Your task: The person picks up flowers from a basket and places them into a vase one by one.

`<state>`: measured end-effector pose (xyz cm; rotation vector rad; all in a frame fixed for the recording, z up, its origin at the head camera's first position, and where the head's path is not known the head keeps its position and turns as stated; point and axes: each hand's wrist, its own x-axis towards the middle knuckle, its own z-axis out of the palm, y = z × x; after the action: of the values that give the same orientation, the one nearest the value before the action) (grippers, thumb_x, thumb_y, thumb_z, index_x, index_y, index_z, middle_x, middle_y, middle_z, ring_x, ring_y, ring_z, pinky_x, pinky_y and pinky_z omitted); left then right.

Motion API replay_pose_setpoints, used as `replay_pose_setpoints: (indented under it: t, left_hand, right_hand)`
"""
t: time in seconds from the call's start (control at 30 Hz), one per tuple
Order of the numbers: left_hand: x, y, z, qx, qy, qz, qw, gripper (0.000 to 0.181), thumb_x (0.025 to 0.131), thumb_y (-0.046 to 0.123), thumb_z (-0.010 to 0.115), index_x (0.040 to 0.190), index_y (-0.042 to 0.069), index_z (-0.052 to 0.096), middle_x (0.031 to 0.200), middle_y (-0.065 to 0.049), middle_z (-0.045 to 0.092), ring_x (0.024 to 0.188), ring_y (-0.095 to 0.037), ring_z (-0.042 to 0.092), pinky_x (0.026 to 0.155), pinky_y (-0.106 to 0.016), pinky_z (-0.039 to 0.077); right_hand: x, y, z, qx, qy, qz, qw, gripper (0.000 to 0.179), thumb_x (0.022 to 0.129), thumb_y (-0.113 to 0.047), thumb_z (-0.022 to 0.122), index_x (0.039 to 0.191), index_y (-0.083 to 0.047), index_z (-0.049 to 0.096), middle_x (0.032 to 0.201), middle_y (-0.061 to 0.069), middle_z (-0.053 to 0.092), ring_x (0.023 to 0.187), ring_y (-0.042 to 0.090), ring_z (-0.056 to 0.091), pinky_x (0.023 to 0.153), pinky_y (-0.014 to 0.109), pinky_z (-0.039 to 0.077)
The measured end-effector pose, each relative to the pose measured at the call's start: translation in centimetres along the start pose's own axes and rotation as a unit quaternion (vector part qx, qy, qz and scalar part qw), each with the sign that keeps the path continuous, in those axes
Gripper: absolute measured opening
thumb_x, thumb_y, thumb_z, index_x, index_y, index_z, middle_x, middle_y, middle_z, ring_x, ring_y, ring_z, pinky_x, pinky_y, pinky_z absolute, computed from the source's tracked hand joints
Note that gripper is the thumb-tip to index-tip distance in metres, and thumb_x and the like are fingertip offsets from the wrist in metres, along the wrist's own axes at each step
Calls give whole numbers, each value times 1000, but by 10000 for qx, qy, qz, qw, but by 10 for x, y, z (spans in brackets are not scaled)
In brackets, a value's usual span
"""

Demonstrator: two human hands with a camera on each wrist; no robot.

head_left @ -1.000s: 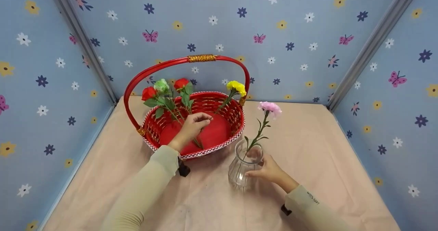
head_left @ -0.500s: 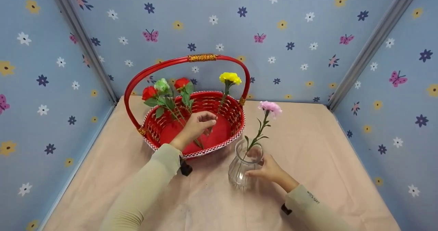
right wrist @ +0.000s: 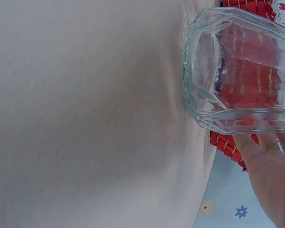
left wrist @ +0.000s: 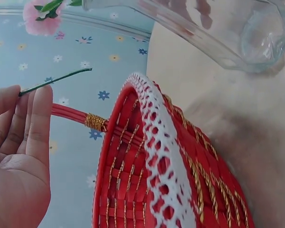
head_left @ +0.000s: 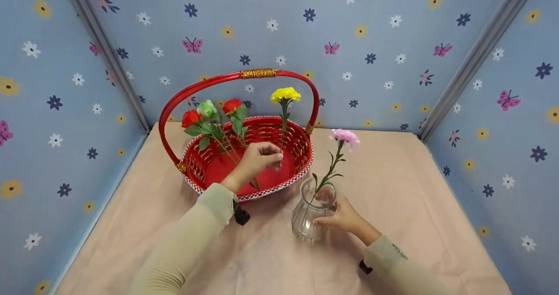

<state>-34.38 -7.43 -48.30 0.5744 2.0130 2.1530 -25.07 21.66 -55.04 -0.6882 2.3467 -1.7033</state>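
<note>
My left hand [head_left: 260, 161] pinches the stem of a yellow carnation [head_left: 285, 95] between thumb and fingers, above the red basket [head_left: 266, 193]. In the left wrist view, the stem's lower end [left wrist: 69, 77] sticks out past the fingertips, and the bloom is out of frame. My right hand [head_left: 347, 218] grips the clear glass vase [head_left: 305, 225] from its right side. A pink carnation [head_left: 345, 137] stands tilted in the vase. Two red roses, one at the left [head_left: 191, 118], and a pale green rose [head_left: 206, 109] lean on the basket's far left rim.
The basket's tall red handle [head_left: 257, 74] arches over it, with gold wrapping at the top. A peach cloth [head_left: 415, 199] covers the table. Flower-patterned blue panels [head_left: 279, 32] enclose the back and both sides.
My left hand has moved slightly right. The yellow carnation has swung left and up, from leaning right to nearly upright. The right hand and vase have stayed put.
</note>
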Motion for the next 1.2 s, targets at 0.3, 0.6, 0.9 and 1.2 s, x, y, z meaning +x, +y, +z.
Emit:
replay_pose_setpoints:
  t: [0.3,0.6,0.9,1.2]
  left_hand:
    - [1,5,13,-128,384,30,9992,9,89,5,71,92,-3,67,86,-22,67,69,-19,68,68,-39,60]
    - [0,17,29,-173,508,133,9985,16,90,2,68,98,-11,63,81,-7,65,70,-18,68,71,-38,60]
    - [-2,23,45,-233,508,264,9981,16,90,0,68,100,-10,62,82,-7,65,69,-19,67,70,-39,60]
    - [-3,21,56,-196,347,359,9986,21,89,0,69,106,-9,61,92,-20,66,72,-25,68,70,-40,60]
  right_hand:
    - [-1,1,0,-26,100,47,9999,75,67,-12,91,129,0,50,125,16,63,118,49,54,100,44,47]
    - [-1,0,1,-61,115,-15,9999,75,67,-11,90,129,2,49,125,28,59,118,49,54,101,53,45]
    - [-1,-3,1,-113,92,-117,9998,76,67,-9,90,126,12,48,121,21,61,114,52,54,97,42,49]
    - [-1,-4,2,-135,78,-160,9998,76,67,-9,90,126,13,48,120,21,62,114,52,54,96,38,50]
